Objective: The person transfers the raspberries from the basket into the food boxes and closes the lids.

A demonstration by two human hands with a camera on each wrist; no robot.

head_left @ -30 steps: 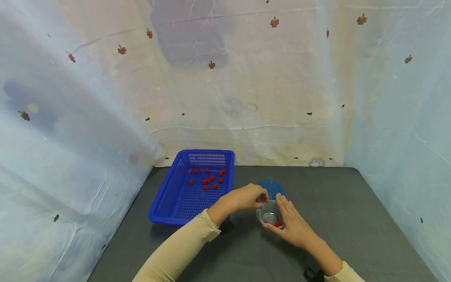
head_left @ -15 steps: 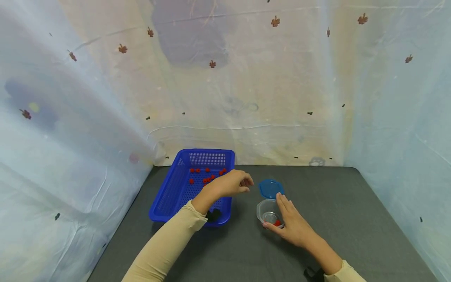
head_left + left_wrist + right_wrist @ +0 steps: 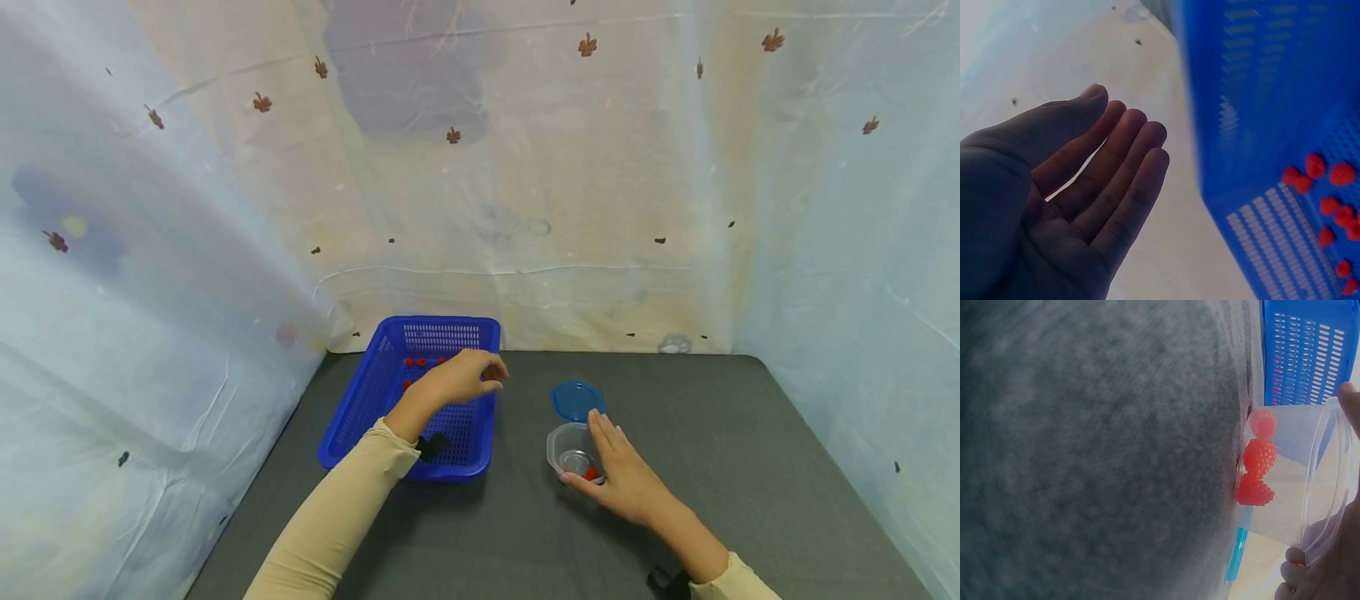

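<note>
My left hand [image 3: 459, 379] is above the right part of the blue basket [image 3: 360, 417], its fingers loosely bent. In the left wrist view, no object lies in its palm [image 3: 1063, 244]. Red raspberries [image 3: 1342, 174] are scattered on the basket floor; the arm hides some of them in the head view. My right hand [image 3: 628, 482] holds a clear plastic container [image 3: 558, 446] by the rim, thumb on one side and fingers on the other. Three raspberries [image 3: 1260, 457] show through the wall of the container in the right wrist view, down at its bottom.
A blue lid [image 3: 576, 402] lies on the table just behind the container. The dark grey table [image 3: 712, 442] reaches back to a patterned curtain [image 3: 570, 208], which also hangs along both sides. The basket stands at the table's left.
My left hand has moved from above the container leftward to over the basket. The right hand and the container have stayed in place.
</note>
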